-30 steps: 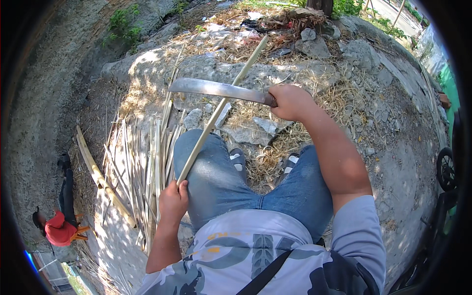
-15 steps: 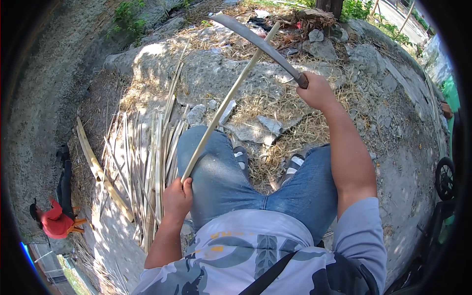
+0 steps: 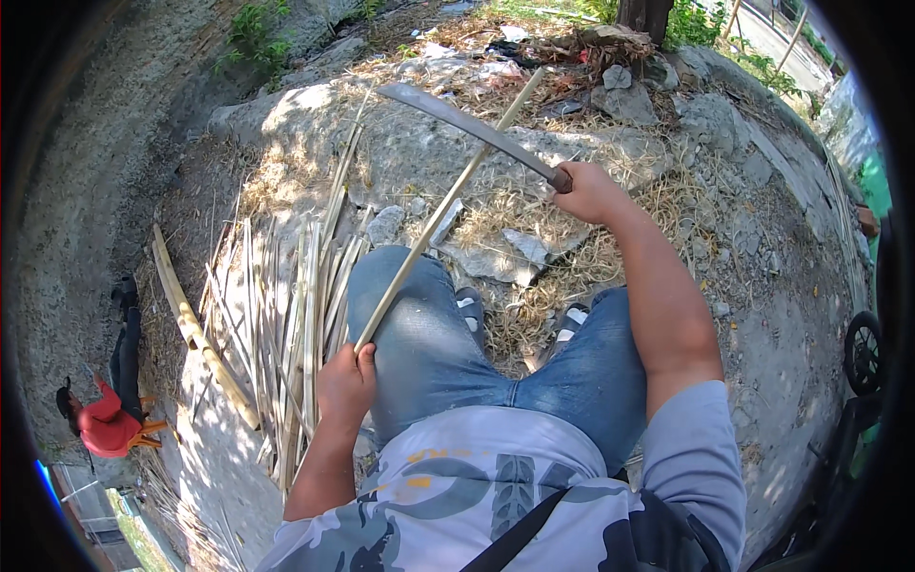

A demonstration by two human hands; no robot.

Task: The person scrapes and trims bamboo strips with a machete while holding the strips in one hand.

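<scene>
My left hand (image 3: 347, 386) is closed round the near end of a long pale bamboo strip (image 3: 434, 224), beside my left thigh. The strip slants up and away to the right, past my left knee. My right hand (image 3: 593, 193) grips the dark handle of a machete (image 3: 467, 124) with a long, slightly curved grey blade. Its blade crosses the strip near the strip's far end and points to the far left. Whether blade and strip touch there, I cannot tell.
A heap of split bamboo strips (image 3: 300, 324) lies left of my leg, with thicker split bamboo pieces (image 3: 195, 329) beyond. Shavings and broken stones (image 3: 524, 246) cover the ground ahead. Another person in red (image 3: 107, 424) sits at far left. A wheel (image 3: 863, 353) stands at far right.
My right hand has moved a little left and nearer, and the machete's blade has dropped lower along the bamboo strip. My left hand keeps its hold with hardly any movement.
</scene>
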